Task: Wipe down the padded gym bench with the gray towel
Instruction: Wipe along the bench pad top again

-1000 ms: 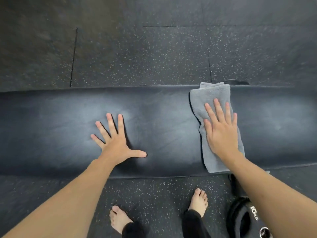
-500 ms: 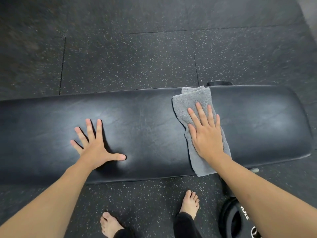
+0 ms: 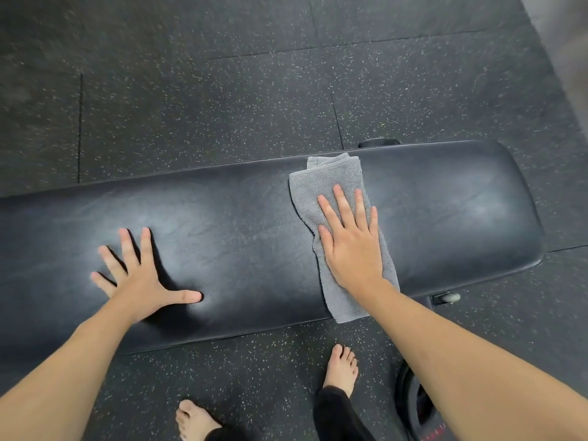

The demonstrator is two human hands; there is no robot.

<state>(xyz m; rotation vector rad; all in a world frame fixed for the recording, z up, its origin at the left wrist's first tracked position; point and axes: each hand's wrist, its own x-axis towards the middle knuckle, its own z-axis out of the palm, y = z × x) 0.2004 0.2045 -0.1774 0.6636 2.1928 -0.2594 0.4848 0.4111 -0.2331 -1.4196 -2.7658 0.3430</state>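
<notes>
The black padded gym bench (image 3: 248, 218) runs across the view, and its rounded right end is in sight. A folded gray towel (image 3: 321, 183) lies across the pad, right of the middle, with its near end hanging over the front edge. My right hand (image 3: 350, 246) lies flat on the towel, fingers together and pointing away from me, pressing it onto the pad. My left hand (image 3: 140, 278) rests flat on the bare pad further left with its fingers spread, holding nothing.
Dark speckled rubber floor tiles (image 3: 206, 106) surround the bench. My bare feet (image 3: 340, 367) stand just in front of it. A black weight plate (image 3: 413, 405) lies on the floor by my right foot. A bench foot (image 3: 445, 297) sticks out under the right end.
The view has swung right, so the bench's right end now shows. Both hands and the towel sit at nearly the same places on the pad.
</notes>
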